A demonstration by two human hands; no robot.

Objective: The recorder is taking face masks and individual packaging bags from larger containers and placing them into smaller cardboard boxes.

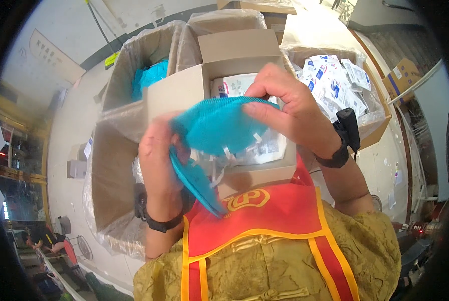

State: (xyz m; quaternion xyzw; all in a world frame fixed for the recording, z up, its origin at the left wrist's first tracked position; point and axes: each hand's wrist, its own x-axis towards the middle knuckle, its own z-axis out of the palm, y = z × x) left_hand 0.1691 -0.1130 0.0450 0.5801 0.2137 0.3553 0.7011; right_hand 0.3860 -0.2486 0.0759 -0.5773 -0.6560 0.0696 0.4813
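Observation:
Both hands are raised close to the camera over a small open cardboard box (pixel 244 55). My right hand (pixel 289 108) pinches the upper edge of a teal cup-shaped face mask (pixel 219 123). My left hand (pixel 159 160) grips a second teal mask (pixel 197 183) of the same kind, which hangs below the first. White straps dangle between them. Under the masks, inside the small box, lie clear-wrapped white packets (pixel 237 85). Each wrist wears a black band.
A large plastic-lined carton (pixel 111 150) stands at the left, with teal masks (pixel 149 75) at its far end. Another lined carton (pixel 372 118) at the right holds several white-and-blue packets (pixel 334 83). More boxes stand behind. A person sits far off at lower left.

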